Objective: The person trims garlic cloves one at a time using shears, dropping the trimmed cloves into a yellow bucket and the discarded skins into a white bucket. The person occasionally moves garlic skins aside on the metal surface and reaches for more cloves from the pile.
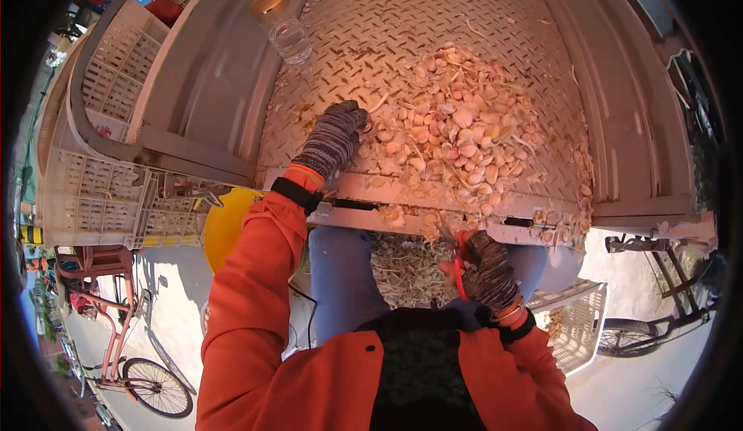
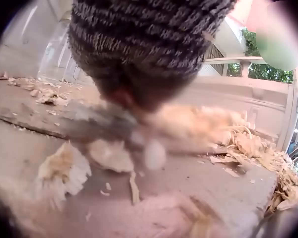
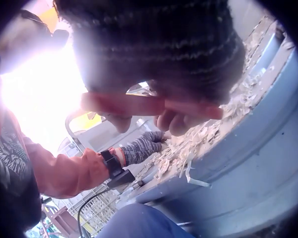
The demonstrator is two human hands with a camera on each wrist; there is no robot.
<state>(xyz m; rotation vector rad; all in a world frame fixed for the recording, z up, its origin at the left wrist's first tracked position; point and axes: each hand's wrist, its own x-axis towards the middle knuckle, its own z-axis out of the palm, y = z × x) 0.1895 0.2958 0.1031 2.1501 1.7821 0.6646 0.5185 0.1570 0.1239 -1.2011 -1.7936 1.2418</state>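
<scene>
A heap of garlic cloves (image 1: 468, 125) lies with loose skins on the ribbed metal bed (image 1: 402, 13). At the heap's left edge is my gloved left hand (image 1: 337, 137), its fingers bent down toward the metal. Blurred pale pieces show below that hand in the left wrist view; I cannot tell whether it holds one. My gloved right hand (image 1: 491, 272) grips red-handled scissors (image 1: 462, 261) over my lap, the blades pointing toward the bed's front edge. Bare fingertips (image 3: 176, 124) come out of the right glove beneath the red handle.
A clear jar with a gold lid (image 1: 290, 40) stands by the bed's left wall. Stalks and skins (image 1: 410, 268) lie below, between my knees. A white crate (image 1: 576, 315) is at the lower right, a yellow container (image 1: 224, 226) at the left. Bicycles stand on both sides.
</scene>
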